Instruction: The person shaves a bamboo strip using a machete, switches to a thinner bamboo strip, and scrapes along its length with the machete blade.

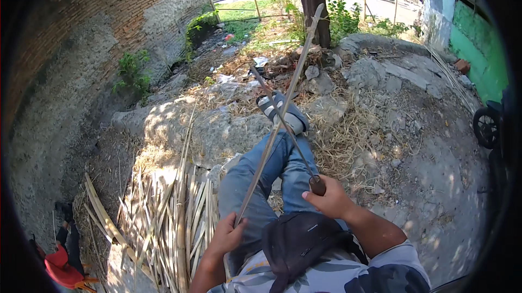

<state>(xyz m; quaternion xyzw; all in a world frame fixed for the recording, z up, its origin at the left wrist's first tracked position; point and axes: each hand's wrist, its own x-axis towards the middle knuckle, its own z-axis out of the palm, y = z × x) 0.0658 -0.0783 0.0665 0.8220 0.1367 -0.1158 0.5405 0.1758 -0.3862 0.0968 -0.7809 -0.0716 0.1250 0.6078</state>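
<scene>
My left hand (227, 234) is closed around the lower end of a long, pale bamboo strip (299, 70), which slants up and away to the right past my feet. In my right hand (333, 200) is a long-bladed knife (298, 148), gripped by its dark wooden handle (317, 185). Its thin blade points forward and to the left. Blade and strip cross each other above my shins; whether they touch, I cannot tell. Beneath them my legs stretch out in blue jeans (255, 170), crossed near the ankles, with dark sandals (284, 109). A black cloth item (299, 244) lies on my lap.
Split bamboo strips (182, 211) lie heaped at my left. Dry shavings (348, 157) litter the ground right of my legs. A tree trunk (314, 5) rises ahead, a brick wall (109, 26) runs along the left, and a wheel (486, 128) shows far right.
</scene>
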